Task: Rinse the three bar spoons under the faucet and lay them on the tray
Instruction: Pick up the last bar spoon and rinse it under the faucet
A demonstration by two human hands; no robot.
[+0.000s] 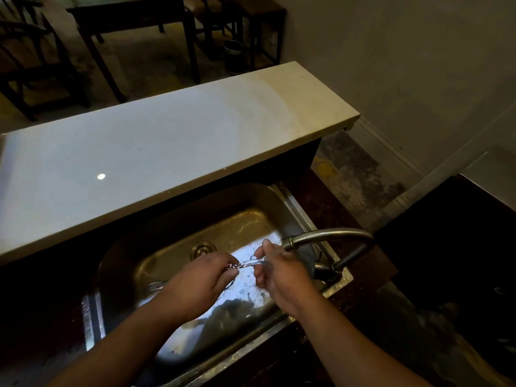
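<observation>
Rinsing stage: bar spoon [247,264] held across the sink [178,230] below the faucet [329,236], left hand [201,283] and right hand [282,272] fingers pinching opposite ends. No tray in view; other spoons not clearly visible; laying-down apparently still pending.

Sink [117,263] before counter [167,141]; faucet [332,237] at sink's right; drain [203,249] in basin.
</observation>
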